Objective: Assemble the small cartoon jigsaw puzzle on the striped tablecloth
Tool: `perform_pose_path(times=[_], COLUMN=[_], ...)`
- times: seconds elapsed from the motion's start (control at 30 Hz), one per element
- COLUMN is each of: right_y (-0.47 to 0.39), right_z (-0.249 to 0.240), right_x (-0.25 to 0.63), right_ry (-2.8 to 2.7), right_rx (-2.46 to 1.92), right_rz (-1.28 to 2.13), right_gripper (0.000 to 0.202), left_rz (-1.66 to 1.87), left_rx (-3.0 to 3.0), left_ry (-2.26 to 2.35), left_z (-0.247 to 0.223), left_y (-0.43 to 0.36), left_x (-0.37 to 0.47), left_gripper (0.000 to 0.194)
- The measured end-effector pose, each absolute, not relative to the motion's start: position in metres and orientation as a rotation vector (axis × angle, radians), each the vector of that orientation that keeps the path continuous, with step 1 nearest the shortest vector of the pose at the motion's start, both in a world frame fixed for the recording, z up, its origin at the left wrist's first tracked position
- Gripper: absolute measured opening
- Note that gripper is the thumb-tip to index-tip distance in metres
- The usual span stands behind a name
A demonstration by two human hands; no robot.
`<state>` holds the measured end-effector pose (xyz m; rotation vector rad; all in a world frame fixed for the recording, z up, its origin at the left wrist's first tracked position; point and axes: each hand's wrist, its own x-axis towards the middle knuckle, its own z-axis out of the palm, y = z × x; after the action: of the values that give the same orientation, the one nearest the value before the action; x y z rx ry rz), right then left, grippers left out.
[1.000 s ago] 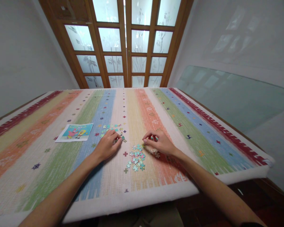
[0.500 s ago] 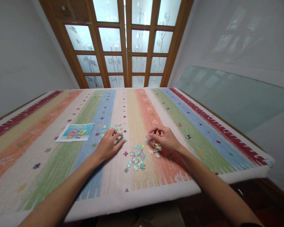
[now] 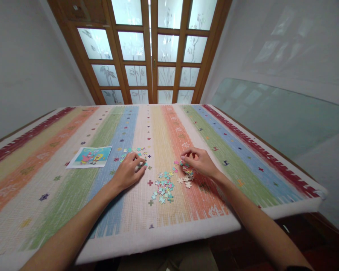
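Note:
My left hand (image 3: 129, 169) rests on the cloth with its fingers curled around a few pale jigsaw pieces (image 3: 140, 165), partly hidden under the fingertips. Just beyond it lies a loose group of teal and yellow jigsaw pieces (image 3: 134, 150). My right hand (image 3: 199, 162) hovers over the right side of the pile, thumb and forefinger pinched together. Whatever is between those fingertips is too small to make out. Between the hands a heap of mixed jigsaw pieces (image 3: 164, 189) is spread out. A pink piece (image 3: 176, 162) and pale, face-down pieces (image 3: 188, 184) lie close to my right hand.
A printed cartoon picture (image 3: 90, 157) lies flat to the left of my left hand. The striped tablecloth (image 3: 73, 210) covers the table to its near edge. Glass-paned wooden doors (image 3: 152, 64) stand behind, and a glass sheet (image 3: 271, 109) leans on the right wall.
My right hand has lifted slightly and shifted right, away from the pink piece, uncovering more of the pieces there. My left hand has drawn back a little.

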<state>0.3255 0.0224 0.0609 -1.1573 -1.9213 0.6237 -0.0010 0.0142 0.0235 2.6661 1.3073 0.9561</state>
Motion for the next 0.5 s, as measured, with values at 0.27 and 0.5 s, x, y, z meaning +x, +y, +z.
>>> perform_pose_path(times=[0.27, 0.5], right_y=[0.034, 0.04], right_z=[0.054, 0.042], right_x=[0.341, 0.346], right_ry=[-2.041, -2.364], right_rx=[-1.19, -1.141], right_rz=[0.457, 0.33], right_gripper=[0.011, 0.013], left_rz=[0.832, 0.823], left_rx=[2.699, 2.683], left_ry=[1.35, 1.381], left_z=[0.03, 0.032], left_y=[0.018, 0.018], left_x=[-0.015, -0.016], left_gripper=[0.016, 0.019])
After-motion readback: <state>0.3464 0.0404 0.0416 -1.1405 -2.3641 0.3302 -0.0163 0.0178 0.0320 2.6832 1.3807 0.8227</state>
